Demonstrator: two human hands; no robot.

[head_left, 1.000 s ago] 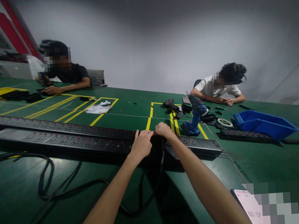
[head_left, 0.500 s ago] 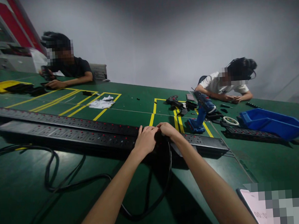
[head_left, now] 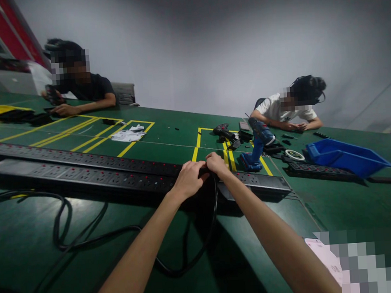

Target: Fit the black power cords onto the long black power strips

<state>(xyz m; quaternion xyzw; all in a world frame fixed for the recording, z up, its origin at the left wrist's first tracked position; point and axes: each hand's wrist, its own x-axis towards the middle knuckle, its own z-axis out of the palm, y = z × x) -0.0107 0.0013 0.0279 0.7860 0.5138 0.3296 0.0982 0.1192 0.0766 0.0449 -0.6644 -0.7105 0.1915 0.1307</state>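
Two long black power strips (head_left: 93,175) lie side by side across the table, with rows of sockets and small red marks. My left hand (head_left: 191,177) is over the nearer strip, fingers bent and thumb below them, closed around something dark I cannot make out. Against its fingertips, my right hand (head_left: 217,165) is closed at the top end of a black power cable (head_left: 215,207). The cable drops from there and loops over the table towards the left. Whatever lies between my fingertips is mostly hidden.
A blue cordless drill (head_left: 256,149) stands beyond my right hand. Farther right are a tape roll (head_left: 294,155), a blue bin (head_left: 346,156) and a shorter socket strip (head_left: 321,171). A phone (head_left: 323,256) lies near my right forearm. Two people sit across the green table (head_left: 168,141).
My view has turned slightly right, so the scene sits farther left. My left thumb now shows below its fingers. Both hands stay together over the nearer strip.
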